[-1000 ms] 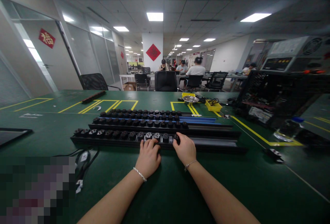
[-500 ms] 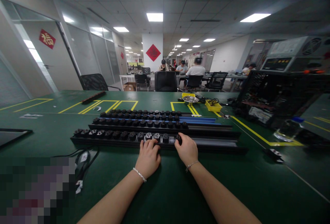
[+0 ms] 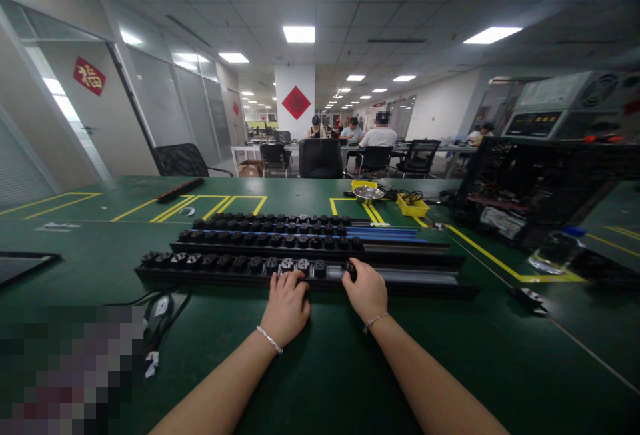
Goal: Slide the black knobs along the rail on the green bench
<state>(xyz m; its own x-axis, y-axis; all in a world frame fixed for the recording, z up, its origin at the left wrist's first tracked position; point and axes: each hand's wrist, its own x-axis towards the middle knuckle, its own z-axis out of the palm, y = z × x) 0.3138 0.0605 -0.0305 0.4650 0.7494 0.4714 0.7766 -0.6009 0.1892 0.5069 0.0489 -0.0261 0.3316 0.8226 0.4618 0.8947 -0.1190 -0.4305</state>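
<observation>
A long black power-strip channel [image 3: 425, 289] lies crosswise in front of me. Black socket modules [image 3: 225, 263] line it from its left end to past the middle, and a bare grey stretch continues to the right. My left hand [image 3: 287, 301] rests on the channel's near edge below the modules, fingers slightly bent and apart. My right hand [image 3: 368, 291] pinches a black socket module [image 3: 352, 269] at the channel, with a gap between it and the last module of the row. The lower part of that module is hidden by my fingers.
More channels with modules, one with a blue rail [image 3: 385, 233], lie just behind. Farther right stand a metal bowl [image 3: 369, 193], a yellow bin [image 3: 412, 207] and an open computer case [image 3: 530, 188]. Cables [image 3: 167, 321] lie at left. People sit at a far table.
My right hand has shifted slightly right along the channel with the socket module, widening the gap to the row. My left hand stays at the same place on the channel.
</observation>
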